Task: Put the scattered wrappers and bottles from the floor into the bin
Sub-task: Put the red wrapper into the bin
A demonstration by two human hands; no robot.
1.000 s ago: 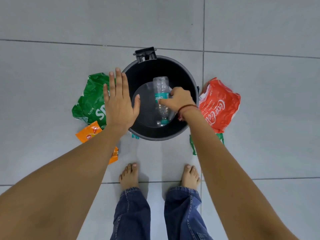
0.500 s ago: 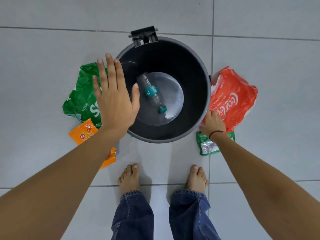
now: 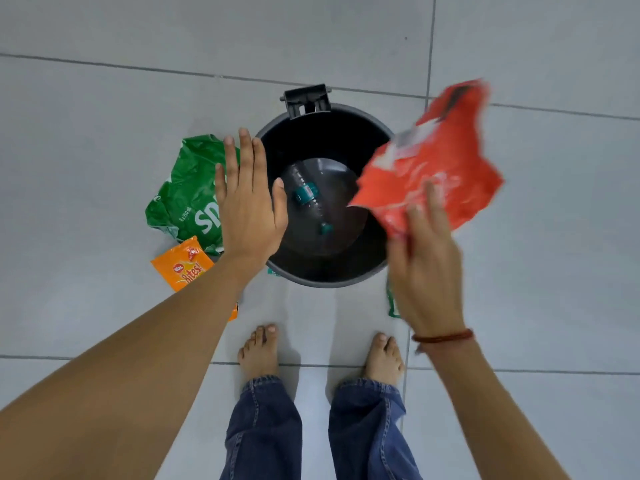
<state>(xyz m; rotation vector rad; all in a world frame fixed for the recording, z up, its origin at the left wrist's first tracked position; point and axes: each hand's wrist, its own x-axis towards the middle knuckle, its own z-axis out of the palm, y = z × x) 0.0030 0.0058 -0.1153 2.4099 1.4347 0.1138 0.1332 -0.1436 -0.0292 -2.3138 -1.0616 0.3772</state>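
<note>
A red wrapper [image 3: 433,168] is pinched in the right hand [image 3: 424,268] over the right rim of the black bin [image 3: 329,275], where a bottle [image 3: 308,199] lies. The left hand [image 3: 247,209] is held flat, fingers spread, empty, overlapping the left rim above a green wrapper [image 3: 187,195] and an orange wrapper [image 3: 183,268] on the tiled floor [image 3: 104,133].

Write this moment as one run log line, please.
right hand: holds red wrapper above bin | left hand: open, empty | bottle: in bin | green wrapper, orange packet: on floor

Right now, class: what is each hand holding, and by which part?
The right hand pinches the red wrapper by its lower edge; the left hand is open, holding nothing.
</note>
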